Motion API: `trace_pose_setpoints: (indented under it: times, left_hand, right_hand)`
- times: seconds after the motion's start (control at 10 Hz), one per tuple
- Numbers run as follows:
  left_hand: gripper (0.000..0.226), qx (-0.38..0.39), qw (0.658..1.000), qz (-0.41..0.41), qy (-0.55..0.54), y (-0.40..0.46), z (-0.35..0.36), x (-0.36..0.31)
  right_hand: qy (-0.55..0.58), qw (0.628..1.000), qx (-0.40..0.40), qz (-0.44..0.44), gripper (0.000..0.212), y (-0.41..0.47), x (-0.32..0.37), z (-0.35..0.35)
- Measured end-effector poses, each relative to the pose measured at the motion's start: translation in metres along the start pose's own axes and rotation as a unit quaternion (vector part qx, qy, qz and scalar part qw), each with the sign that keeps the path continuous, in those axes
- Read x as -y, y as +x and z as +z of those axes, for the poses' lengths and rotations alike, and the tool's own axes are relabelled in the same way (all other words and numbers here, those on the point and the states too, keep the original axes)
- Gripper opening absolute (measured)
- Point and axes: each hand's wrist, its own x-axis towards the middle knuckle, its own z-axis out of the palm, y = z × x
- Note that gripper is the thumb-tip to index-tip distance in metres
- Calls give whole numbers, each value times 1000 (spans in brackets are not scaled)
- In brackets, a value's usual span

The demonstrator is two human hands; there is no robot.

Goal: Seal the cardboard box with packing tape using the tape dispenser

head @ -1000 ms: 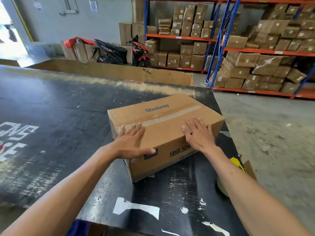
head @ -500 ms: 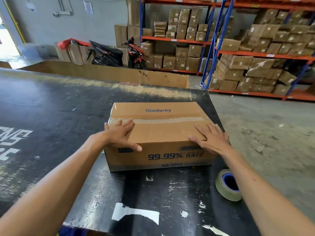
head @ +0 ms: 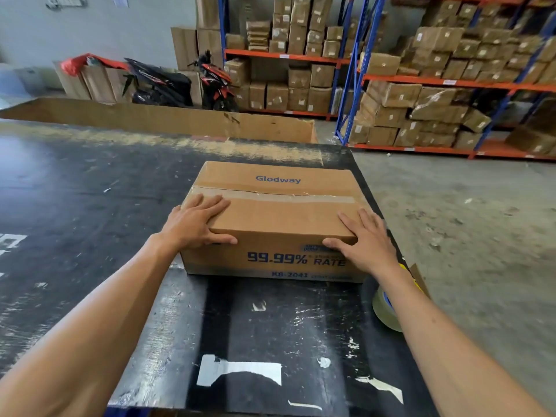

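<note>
A closed cardboard box [head: 279,218] printed "Glodway" lies on the black table [head: 90,206], its long side facing me. A strip of clear tape [head: 276,196] runs along its top seam. My left hand [head: 192,225] grips the box's near left corner, fingers flat on top and thumb on the front face. My right hand [head: 365,240] grips the near right corner the same way. A roll of packing tape [head: 383,310] stands at the table's right edge, partly hidden behind my right forearm.
The table's right edge drops to a concrete floor [head: 466,236]. A long open cardboard bin [head: 156,118] borders the table's far side. Shelving racks [head: 436,82] full of boxes and a parked motorbike [head: 180,82] stand beyond.
The box has been turned from a skewed angle to square with me and now lies still. Both hands have slid to its near corners, thumbs over the front face.
</note>
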Motion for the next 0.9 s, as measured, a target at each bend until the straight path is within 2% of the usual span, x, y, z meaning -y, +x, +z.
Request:
trace_pose_setpoints:
  times: [0.2, 0.5, 0.7, 0.8, 0.9]
  left_hand:
    - [120, -30, 1000, 2, 1, 0, 3, 2]
    - [120, -34, 999, 12, 0, 5, 1, 4]
    - [117, -24, 1000, 17, 7, 4, 1, 3]
    - [113, -45, 998, 25, 24, 3, -3, 3]
    - [109, -162, 984, 57, 37, -9, 14, 2]
  right_hand:
    - [8, 1000, -7, 1, 93, 0, 2, 0]
    - [13, 1000, -20, 16, 93, -3, 4, 2]
    - [5, 1000, 5, 11, 92, -5, 8, -6]
    - [-39, 999, -5, 22, 97, -4, 9, -5]
    - [-38, 992, -123, 16, 95, -22, 7, 15]
